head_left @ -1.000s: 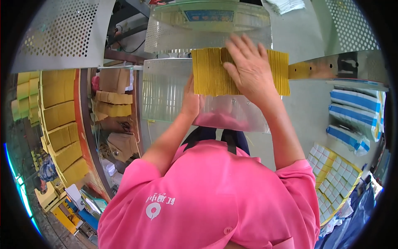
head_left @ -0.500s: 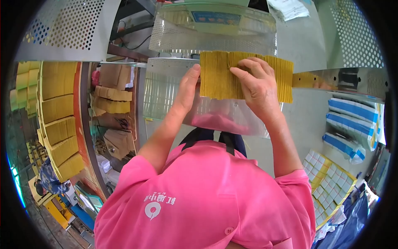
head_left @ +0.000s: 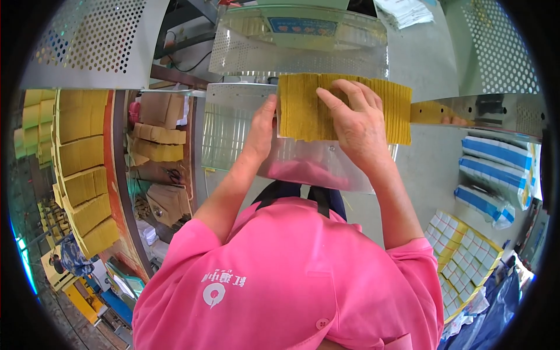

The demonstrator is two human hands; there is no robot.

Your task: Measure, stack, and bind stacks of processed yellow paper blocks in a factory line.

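A thick block of yellow paper sheets (head_left: 303,111) stands on edge on a shiny metal machine table (head_left: 233,134). My left hand (head_left: 263,125) presses against the block's left end. My right hand (head_left: 356,119) lies flat over its middle and right part, fingers spread toward the left. A clear perforated guard (head_left: 297,41) rises just behind the block. My pink shirt fills the lower middle of the view.
Stacks of yellow paper (head_left: 76,151) fill shelves at the left, with cardboard boxes (head_left: 157,140) beside them. Blue-and-white wrapped bundles (head_left: 490,169) lie at the right, and a tray of small yellow-white packs (head_left: 461,251) sits below them. Perforated metal panels (head_left: 87,41) stand at both upper corners.
My left hand has come up to the block's left end. My right hand has slid down and left across the block, which now sits slightly lower and more to the right.
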